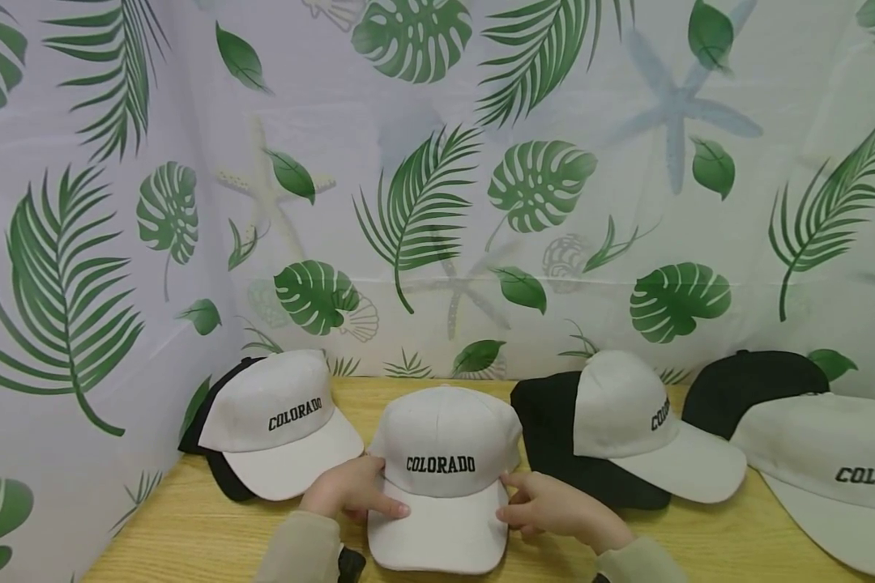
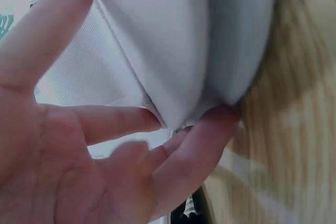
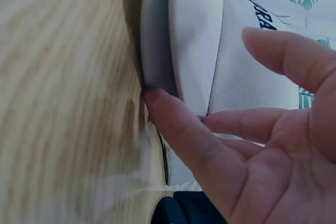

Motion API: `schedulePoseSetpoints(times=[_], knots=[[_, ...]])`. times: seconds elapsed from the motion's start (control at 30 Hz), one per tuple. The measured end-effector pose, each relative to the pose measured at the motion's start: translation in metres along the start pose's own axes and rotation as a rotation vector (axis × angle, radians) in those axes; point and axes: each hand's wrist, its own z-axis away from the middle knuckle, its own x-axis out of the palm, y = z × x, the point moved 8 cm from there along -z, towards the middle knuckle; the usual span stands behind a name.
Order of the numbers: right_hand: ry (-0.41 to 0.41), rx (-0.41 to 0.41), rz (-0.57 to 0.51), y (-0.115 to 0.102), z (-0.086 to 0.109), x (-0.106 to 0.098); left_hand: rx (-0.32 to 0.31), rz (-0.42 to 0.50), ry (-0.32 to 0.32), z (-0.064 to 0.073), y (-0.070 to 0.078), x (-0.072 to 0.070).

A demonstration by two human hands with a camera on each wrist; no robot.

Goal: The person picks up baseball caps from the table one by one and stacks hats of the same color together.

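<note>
Head view: hands (image 1: 353, 488) (image 1: 563, 508) flank white cap (image 1: 437, 441).

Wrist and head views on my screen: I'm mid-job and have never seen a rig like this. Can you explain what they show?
There is no robot here: these are a person's bare left hand and right hand. The wide picture comes from a camera on the head, looking forward and down. The two close-ups come from cameras on each wrist, so the table looks turned on its side there.

On the table are white caps marked COLORADO, with black caps partly hidden behind them. A leaf-print cloth hangs behind. The hands hold the middle cap from both sides, near where its brim meets the crown.
</note>
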Motion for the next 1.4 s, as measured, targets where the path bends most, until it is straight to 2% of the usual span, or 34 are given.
schedulePoseSetpoints(times=[0.3, 0.5, 0.73, 1.1, 1.27, 1.4], knots=[[0.005, -0.015, 0.064, 0.0003, -0.0007, 0.0001, -0.006, -0.012, -0.005, 0.0037, 0.0034, -0.0007], [-0.002, -0.039, 0.101, -0.0011, -0.0006, 0.0027, -0.056, 0.005, -0.035, 0.0057, 0.0015, 0.0012], [-0.003, -0.082, 0.168, -0.0037, -0.0022, 0.0028, -0.075, -0.019, -0.017, 0.0047, -0.0003, 0.0014], [0.005, -0.080, 0.188, -0.0051, -0.0054, 0.0013, -0.062, -0.052, 0.004, 0.0036, 0.0008, 0.0003], [-0.002, -0.107, 0.197, -0.0072, -0.0055, 0.0019, -0.063, -0.041, 0.008, 0.0044, 0.0014, 0.0007], [-0.011, -0.104, 0.172, -0.0065, -0.0039, 0.0036, -0.074, -0.040, 0.008, 0.0053, 0.0004, 0.0010]])
